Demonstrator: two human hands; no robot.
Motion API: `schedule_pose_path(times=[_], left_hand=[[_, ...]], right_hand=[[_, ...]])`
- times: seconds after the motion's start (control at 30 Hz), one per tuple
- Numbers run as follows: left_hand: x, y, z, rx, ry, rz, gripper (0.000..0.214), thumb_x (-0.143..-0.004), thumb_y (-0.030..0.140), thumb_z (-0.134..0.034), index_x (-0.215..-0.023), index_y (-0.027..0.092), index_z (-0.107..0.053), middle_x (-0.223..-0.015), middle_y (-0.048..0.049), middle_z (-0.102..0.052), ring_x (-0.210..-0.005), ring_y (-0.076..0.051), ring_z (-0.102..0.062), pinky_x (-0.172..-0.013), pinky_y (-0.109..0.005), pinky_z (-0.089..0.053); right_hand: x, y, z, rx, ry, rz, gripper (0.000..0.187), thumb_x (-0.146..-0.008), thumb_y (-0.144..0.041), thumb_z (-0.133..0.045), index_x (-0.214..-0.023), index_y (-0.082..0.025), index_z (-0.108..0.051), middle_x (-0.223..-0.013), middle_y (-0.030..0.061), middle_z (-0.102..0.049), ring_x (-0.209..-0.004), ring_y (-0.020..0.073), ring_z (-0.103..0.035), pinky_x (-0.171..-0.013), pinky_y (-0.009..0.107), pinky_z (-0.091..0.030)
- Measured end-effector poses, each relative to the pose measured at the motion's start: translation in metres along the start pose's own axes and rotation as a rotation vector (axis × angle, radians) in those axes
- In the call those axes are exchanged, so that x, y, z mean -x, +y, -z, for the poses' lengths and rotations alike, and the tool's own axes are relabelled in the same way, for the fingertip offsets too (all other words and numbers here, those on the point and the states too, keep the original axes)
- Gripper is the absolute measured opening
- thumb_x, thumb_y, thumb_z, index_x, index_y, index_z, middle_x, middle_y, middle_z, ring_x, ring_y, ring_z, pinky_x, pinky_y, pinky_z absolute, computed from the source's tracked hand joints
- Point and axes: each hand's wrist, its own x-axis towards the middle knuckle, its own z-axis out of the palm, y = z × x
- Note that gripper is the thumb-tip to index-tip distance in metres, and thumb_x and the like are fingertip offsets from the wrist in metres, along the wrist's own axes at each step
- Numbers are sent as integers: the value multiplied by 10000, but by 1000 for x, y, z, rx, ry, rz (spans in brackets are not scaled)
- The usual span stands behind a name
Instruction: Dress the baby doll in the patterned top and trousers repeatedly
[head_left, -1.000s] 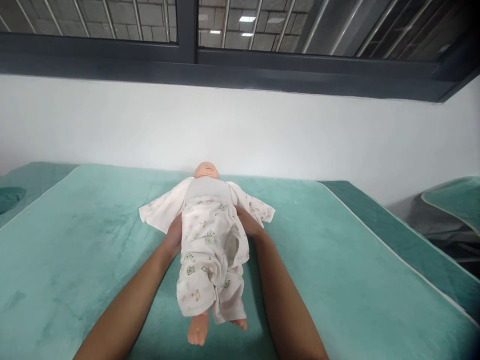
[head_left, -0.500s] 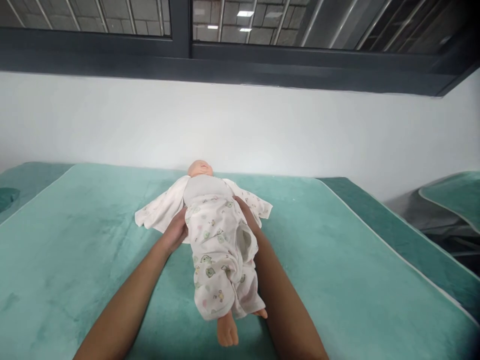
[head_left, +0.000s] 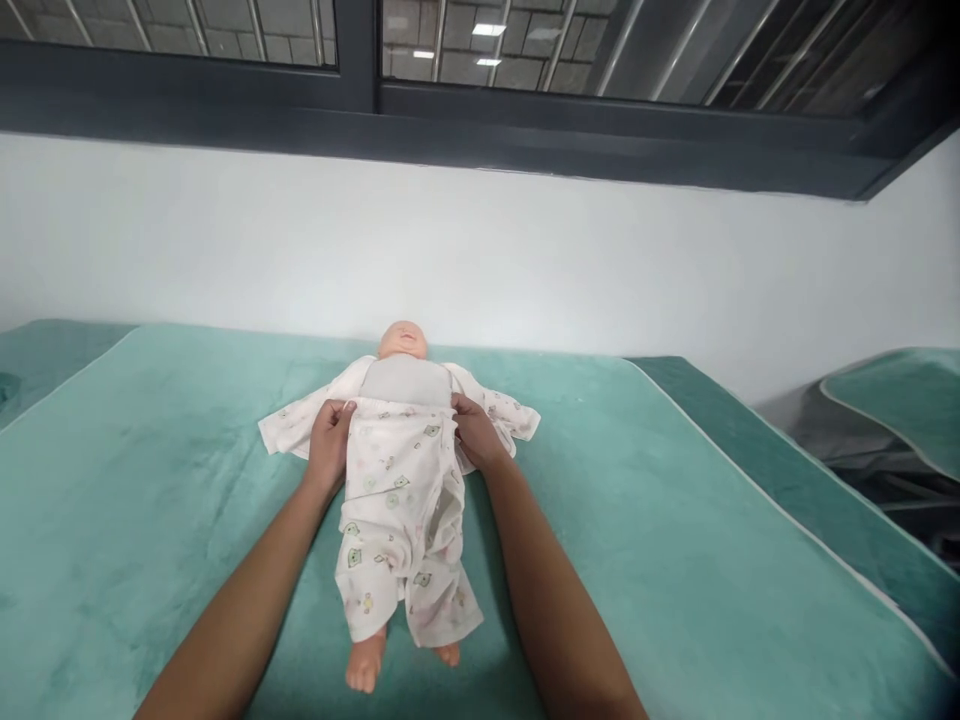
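A baby doll point(head_left: 403, 342) lies on its back, head toward the wall and feet toward me. It wears white printed pants point(head_left: 397, 490) with small green animal figures, and a matching long-sleeved top point(head_left: 300, 418) spread open at its sides. Pale grey cloth covers its chest. At the left side of the waistband, my left hand point(head_left: 328, 440) is closed, pinching the pants' edge. My right hand point(head_left: 474, 430) grips the waistband on the opposite side, its fingertips partly hidden by the fabric. Both doll feet stick out of the pant legs.
The doll rests on a green padded mat point(head_left: 637, 560) with a pale piped edge. Behind it stands a white wall point(head_left: 480, 260) under a dark window frame point(head_left: 480, 135). Another green cushioned piece point(head_left: 907, 400) is at the far right.
The doll's legs have swung left and lowered onto the mat. Both hands have moved from the doll's sides up to the front corners of the waistband.
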Motion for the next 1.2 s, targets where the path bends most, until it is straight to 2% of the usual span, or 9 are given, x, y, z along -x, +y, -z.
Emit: schedule_pose_path(times=[0.13, 0.23, 0.37, 0.5, 0.67, 0.77, 0.9, 1.1, 1.2], left_hand=[[-10, -8, -1, 27, 34, -9, 317, -830, 488, -668, -754, 221, -514, -696, 41, -512, -646, -137, -457, -635, -259, -381], [-12, -15, 1, 46, 35, -48, 256, -805, 438, -699, -871, 218, -585, -864, 5, -641, -814, -167, -578, -785, -283, -456], [-9, -9, 6, -114, -35, -249, 263, -874, 415, -647, -1049, 221, -679, -1139, -60, -660, -1111, -216, -598, -997, -322, -443], [-4, 12, 3, -333, -177, -460, 234, -903, 401, -633, -1053, 231, -693, -1252, -84, -604, -1227, -240, -553, -1074, -347, -402], [2, 36, -10, -690, -297, -475, 285, -787, 431, -766, -935, 228, -629, -1087, -75, -633, -1041, -271, -576, -916, -362, -423], [1, 40, -15, -764, -324, -509, 179, -875, 382, -666, -849, 228, -577, -925, -58, -618, -858, -242, -559, -787, -339, -390], [-13, 34, -15, -751, -225, -475, 164, -959, 361, -535, -850, 239, -527, -735, -17, -558, -715, -220, -524, -684, -316, -318], [-47, 8, -14, -506, -24, -320, 190, -924, 326, -566, -807, 245, -441, -663, 44, -440, -640, -172, -446, -652, -291, -315], [-54, -10, -14, -341, 57, -212, 223, -866, 337, -641, -803, 233, -455, -729, 40, -482, -704, -156, -478, -692, -277, -373]], right_hand=[[1, -3, -2, 53, 17, 8, 220, -634, -293, -701, -776, -239, -542, -658, -66, -568, -600, 133, -504, -583, 258, -402], [7, -6, -4, 124, 7, 50, 223, -665, -311, -720, -807, -234, -566, -739, -47, -623, -689, 153, -556, -656, 280, -446], [18, -11, -6, 313, 93, 140, 206, -719, -317, -699, -887, -233, -615, -856, -1, -666, -830, 198, -596, -787, 335, -491], [27, -22, -10, 407, 180, 321, 143, -795, -329, -667, -917, -253, -656, -1026, 34, -659, -1018, 222, -586, -938, 364, -481], [30, -34, -8, 449, -75, 301, 175, -841, -402, -692, -939, -258, -677, -1089, 51, -624, -1086, 229, -558, -972, 365, -462], [26, -38, -7, 531, -132, 344, 188, -816, -401, -729, -894, -249, -649, -1072, 50, -614, -1075, 224, -550, -998, 368, -427], [15, -44, -20, 591, -113, 441, 181, -840, -380, -691, -817, -237, -582, -1031, 48, -642, -1028, 217, -565, -988, 365, -401], [-24, -58, -50, 829, 64, 246, 189, -816, -409, -642, -789, -242, -556, -748, -22, -596, -741, 180, -514, -763, 331, -412], [-35, -47, -53, 683, 185, 216, 221, -777, -428, -670, -776, -229, -574, -766, -15, -621, -763, 177, -544, -765, 323, -432]])
